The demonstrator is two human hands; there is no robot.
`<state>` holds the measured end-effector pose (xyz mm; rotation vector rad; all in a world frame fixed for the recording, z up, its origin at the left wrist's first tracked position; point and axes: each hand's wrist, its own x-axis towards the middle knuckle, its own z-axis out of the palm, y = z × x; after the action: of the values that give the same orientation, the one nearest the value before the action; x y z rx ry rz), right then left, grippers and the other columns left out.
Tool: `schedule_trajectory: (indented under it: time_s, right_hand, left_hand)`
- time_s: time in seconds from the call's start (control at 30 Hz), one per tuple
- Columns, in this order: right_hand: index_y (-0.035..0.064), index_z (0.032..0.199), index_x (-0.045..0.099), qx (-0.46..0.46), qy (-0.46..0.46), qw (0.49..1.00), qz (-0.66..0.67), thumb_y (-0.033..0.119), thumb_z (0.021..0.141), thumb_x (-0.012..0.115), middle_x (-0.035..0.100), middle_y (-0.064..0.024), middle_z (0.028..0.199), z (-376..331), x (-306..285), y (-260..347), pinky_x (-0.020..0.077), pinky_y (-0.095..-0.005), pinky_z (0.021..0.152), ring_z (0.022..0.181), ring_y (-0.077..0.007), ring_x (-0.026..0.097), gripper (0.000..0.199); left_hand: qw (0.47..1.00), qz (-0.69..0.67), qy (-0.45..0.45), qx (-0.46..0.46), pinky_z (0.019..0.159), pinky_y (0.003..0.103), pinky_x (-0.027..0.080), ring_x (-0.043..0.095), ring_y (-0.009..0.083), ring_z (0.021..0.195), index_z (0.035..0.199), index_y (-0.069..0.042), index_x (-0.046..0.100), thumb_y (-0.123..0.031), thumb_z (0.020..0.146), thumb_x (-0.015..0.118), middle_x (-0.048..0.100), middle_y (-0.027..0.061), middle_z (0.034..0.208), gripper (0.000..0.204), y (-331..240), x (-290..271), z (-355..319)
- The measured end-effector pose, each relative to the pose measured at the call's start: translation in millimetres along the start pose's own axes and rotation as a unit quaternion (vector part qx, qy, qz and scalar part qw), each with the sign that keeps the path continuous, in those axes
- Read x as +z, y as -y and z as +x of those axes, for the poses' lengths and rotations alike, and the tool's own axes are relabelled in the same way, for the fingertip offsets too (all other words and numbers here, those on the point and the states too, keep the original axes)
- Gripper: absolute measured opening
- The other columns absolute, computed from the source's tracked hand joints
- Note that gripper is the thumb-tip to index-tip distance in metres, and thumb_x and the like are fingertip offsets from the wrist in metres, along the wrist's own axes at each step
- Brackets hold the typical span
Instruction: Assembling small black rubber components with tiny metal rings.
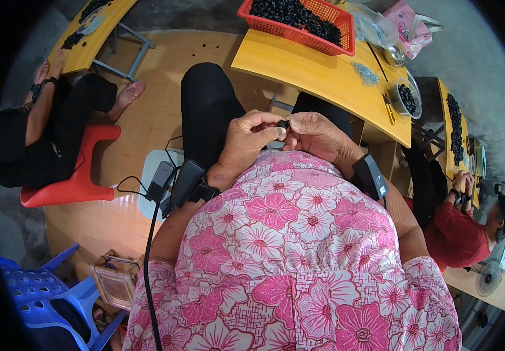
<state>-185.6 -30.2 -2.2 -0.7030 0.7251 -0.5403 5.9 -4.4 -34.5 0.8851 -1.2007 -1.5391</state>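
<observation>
Above my lap, my left hand (248, 139) and my right hand (317, 133) meet, fingertips pinched together on one small black ring-like part (284, 124). Thumbs and fingers of both hands cover most of it, so its exact shape is hard to see. Beyond my knees stands a yellow table (299, 65). On it a red plastic basket (290, 37) holds a heap of similar black parts (299, 21). A small pile of tiny clear or silvery pieces (365, 74) lies to the right of the basket.
A clear bowl (418, 106) of black parts and a slim yellow-and-black tool (389, 109) are at the table's right end. Plastic bags (375, 26) lie behind. People sit at tables left and right. A red stool (83, 175) and blue chair (42, 292) stand at left.
</observation>
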Motion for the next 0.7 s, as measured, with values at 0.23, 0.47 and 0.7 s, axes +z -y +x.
schedule_trajectory:
  time_s: [0.23,0.47,0.7]
  right_hand:
    - [0.0010,0.089,0.064,-0.006,-0.004,1.000,-0.004,0.026,0.085,0.064,0.062,-0.0023,0.076,0,-1,-3,0.0517,-0.0275,0.074,0.065,-0.0092,0.056,0.025]
    - [0.0010,0.092,0.061,-0.018,0.013,0.999,-0.037,0.026,0.088,0.060,0.058,-0.0013,0.077,0,2,-2,0.0516,-0.0274,0.073,0.067,-0.0085,0.054,0.026]
    - [0.0012,0.099,0.059,-0.049,0.003,0.992,-0.115,0.025,0.091,0.056,0.053,0.0006,0.074,-5,11,-3,0.0492,-0.0253,0.068,0.064,-0.0073,0.049,0.026]
  left_hand:
    - [1.000,0.009,0.002,0.023,0.070,0.021,0.046,0.055,0.0081,0.078,0.100,0.000,0.064,0.000,0.081,0.064,0.057,0.0023,0.084,0.019,-2,1,0]
    - [0.999,0.042,0.008,0.025,0.067,0.022,0.047,0.055,0.0079,0.076,0.101,0.000,0.065,-0.001,0.081,0.065,0.058,0.0028,0.086,0.020,0,0,1]
    - [0.996,-0.046,0.056,-0.048,0.059,0.017,0.047,0.054,0.0045,0.069,0.125,0.001,0.051,-0.012,0.085,0.064,0.059,0.0034,0.091,0.044,-12,8,-3]
